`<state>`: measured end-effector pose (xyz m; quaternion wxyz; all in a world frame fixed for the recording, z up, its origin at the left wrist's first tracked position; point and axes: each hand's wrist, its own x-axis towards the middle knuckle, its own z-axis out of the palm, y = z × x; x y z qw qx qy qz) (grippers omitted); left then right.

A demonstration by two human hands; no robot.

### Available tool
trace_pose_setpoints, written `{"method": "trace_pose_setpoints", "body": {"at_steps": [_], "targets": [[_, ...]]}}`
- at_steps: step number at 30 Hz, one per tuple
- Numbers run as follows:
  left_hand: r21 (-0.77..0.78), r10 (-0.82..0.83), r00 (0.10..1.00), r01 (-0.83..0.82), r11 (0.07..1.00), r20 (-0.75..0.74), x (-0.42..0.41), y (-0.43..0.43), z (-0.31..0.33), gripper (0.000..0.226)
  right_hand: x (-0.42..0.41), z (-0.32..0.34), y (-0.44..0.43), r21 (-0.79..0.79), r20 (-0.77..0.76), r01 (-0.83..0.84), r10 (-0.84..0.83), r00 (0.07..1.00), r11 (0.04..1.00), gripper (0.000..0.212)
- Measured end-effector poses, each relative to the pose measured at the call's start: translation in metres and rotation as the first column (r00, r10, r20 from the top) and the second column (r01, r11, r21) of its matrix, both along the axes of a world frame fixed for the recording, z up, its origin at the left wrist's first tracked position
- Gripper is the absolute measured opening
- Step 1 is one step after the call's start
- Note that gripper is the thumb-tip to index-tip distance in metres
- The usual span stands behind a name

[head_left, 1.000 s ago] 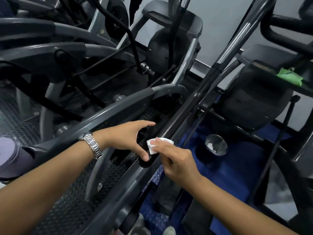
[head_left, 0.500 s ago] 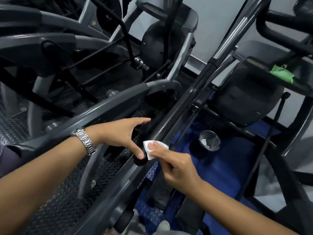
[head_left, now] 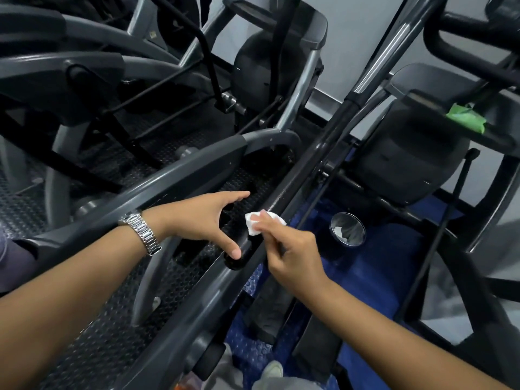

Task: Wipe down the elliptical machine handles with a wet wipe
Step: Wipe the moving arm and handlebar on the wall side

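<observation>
A long black elliptical handle [head_left: 315, 159] runs diagonally from the lower middle to the upper right, with a chrome section near its top. My right hand [head_left: 292, 254] pinches a small white wet wipe [head_left: 254, 225] against the handle's lower grip. My left hand [head_left: 208, 220], with a silver watch on the wrist, sits just left of the wipe. Its fingers are spread open and its thumb tip rests on the black end of the grip [head_left: 239, 258].
A grey curved frame arm [head_left: 180, 175] passes under my left forearm. More elliptical machines fill the left and back. A green cloth [head_left: 467, 118] lies on the right machine's console. A round cup holder [head_left: 347, 229] sits over blue flooring at right.
My right hand with the wipe has slid slightly down the handle and back. My left hand stays in the same pose beside it. The view has shifted a little.
</observation>
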<state>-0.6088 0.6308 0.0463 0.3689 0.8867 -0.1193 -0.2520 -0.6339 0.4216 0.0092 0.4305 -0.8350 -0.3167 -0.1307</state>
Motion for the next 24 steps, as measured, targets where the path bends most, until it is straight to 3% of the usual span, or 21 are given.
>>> {"method": "trace_pose_setpoints", "body": {"at_steps": [4,8,13,17,20,24], "targets": [[-0.022,0.007,1.000,-0.007,1.000,-0.014,-0.001,0.001,-0.002,0.122,-0.015,-0.006,-0.010,-0.031,0.051,0.006,-0.005,0.999,0.999,0.029],[-0.023,0.018,1.000,-0.018,1.000,-0.012,0.000,0.002,-0.006,0.122,-0.003,-0.007,-0.010,0.034,-0.013,0.141,-0.140,0.990,0.989,0.031],[-0.055,0.004,1.000,-0.004,0.998,-0.011,0.000,0.001,-0.004,0.114,-0.027,-0.013,-0.014,-0.066,-0.008,0.072,-0.073,0.997,0.995,0.029],[-0.397,0.117,0.992,-0.125,0.909,-0.045,0.007,-0.003,-0.004,0.072,-0.012,-0.013,-0.014,-0.016,-0.017,0.178,-0.178,0.984,0.984,0.029],[-0.448,0.295,0.955,-0.245,0.860,0.043,0.014,-0.018,-0.009,0.037,-0.021,-0.015,-0.011,-0.039,0.007,0.110,-0.109,0.994,0.993,0.028],[-0.505,0.402,0.915,-0.368,0.781,-0.045,0.018,-0.037,-0.025,0.026,-0.024,-0.019,-0.025,-0.047,0.031,0.049,-0.047,0.998,0.998,0.028]]}}
